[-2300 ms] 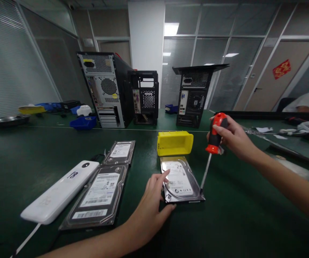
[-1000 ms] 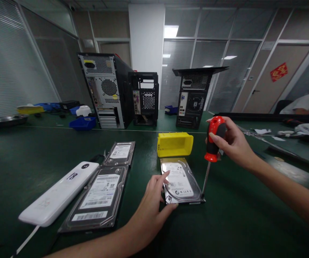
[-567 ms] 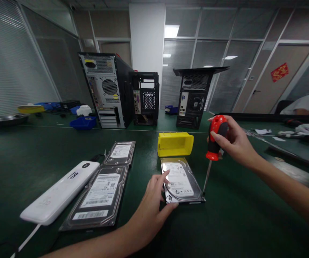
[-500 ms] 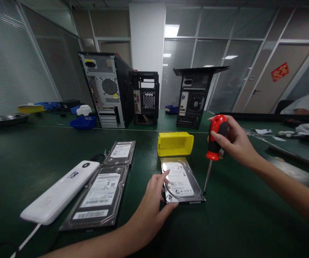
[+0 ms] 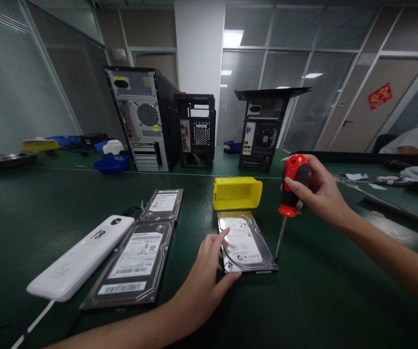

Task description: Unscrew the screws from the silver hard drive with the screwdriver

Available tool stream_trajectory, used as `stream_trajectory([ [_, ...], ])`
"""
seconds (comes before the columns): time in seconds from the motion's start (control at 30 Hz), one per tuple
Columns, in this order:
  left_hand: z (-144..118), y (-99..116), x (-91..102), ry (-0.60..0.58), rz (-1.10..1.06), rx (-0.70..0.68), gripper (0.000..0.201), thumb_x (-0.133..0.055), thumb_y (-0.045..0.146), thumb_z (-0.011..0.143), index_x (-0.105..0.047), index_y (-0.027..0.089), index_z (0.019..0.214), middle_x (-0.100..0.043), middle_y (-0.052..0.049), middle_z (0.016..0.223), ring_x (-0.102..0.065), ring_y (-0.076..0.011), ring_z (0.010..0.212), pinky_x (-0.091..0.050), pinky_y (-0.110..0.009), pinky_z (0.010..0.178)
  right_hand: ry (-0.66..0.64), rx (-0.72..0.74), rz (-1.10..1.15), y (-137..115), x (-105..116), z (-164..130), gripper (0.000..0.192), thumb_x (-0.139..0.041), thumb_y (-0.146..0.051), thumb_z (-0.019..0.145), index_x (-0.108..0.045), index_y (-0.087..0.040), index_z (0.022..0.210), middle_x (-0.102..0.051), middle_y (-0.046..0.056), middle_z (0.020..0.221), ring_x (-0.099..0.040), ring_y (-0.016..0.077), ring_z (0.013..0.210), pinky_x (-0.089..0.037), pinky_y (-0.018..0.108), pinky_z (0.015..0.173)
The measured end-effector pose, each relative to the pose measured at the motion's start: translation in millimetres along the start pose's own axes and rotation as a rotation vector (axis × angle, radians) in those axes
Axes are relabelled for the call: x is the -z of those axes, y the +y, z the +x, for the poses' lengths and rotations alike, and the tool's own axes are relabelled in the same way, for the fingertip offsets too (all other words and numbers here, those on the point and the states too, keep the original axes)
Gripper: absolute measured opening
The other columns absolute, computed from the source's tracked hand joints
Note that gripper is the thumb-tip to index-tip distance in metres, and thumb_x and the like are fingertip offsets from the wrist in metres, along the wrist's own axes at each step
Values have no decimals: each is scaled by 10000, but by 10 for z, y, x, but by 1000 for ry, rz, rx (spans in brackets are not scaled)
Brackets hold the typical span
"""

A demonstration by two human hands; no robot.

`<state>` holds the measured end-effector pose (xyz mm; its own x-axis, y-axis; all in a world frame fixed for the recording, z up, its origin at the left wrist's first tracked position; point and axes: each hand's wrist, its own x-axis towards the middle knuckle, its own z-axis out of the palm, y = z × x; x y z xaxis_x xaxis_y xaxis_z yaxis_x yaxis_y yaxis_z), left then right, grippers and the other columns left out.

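A hard drive (image 5: 243, 242) with a white label lies flat on the green table. My left hand (image 5: 211, 264) holds its near left corner, with fingers over the label and the thumb at the near edge. In my right hand (image 5: 316, 191) is a red and black screwdriver (image 5: 295, 182), held by its thick handle. The shaft points down, slightly tilted, and its tip meets the near right corner of the drive. Any screw at the tip is too small to make out. Just behind the drive, a yellow plastic bin (image 5: 237, 194) rests on its side, its opening facing me.
Two more hard drives (image 5: 136, 257) (image 5: 162, 203) lie to the left, beside a white power bank (image 5: 81, 259) with a cable. Computer cases (image 5: 141, 118) (image 5: 194, 131) (image 5: 262, 131) stand at the back. Blue bins (image 5: 112, 164) and a metal tray (image 5: 7, 160) sit back left. A person's sleeve (image 5: 414, 140) shows far right.
The view has tilted very slightly. Both hands, the screwdriver and the hard drive keep practically the same positions, with the tip still at the drive's corner.
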<state>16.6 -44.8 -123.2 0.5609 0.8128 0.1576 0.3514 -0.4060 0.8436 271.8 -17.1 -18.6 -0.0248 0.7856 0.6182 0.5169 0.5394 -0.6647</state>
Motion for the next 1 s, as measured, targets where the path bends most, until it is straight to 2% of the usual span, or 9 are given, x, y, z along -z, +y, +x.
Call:
stream_trajectory([
  [0.43,2,12,-6,-3,29,-31,645,-550,167,836,-255,230,1406,-396,-81,1201,-421,-224,998,-407,-381,879,-46,17,17,-9,11,-24,397,-649,-371,768,-475,-269,1110,-556,-9,699,-587,136,507,-490,212,335],
  [0.77,-15,59,9,-25,53,-22,606,-564,183,819,-334,252,1376,-378,-87,1261,-423,-247,1044,-394,-425,924,-52,51,24,-57,-7,-46,408,-660,-361,757,-473,-299,1115,-566,-14,720,-554,119,462,-472,203,290],
  [1.0,-20,74,10,-28,51,-18,598,-559,174,807,-358,246,1366,-377,-92,1250,-427,-252,1048,-390,-426,931,-98,78,46,-109,-3,-69,424,-634,-354,785,-469,-360,1175,-539,-14,741,-572,130,521,-514,229,360],
])
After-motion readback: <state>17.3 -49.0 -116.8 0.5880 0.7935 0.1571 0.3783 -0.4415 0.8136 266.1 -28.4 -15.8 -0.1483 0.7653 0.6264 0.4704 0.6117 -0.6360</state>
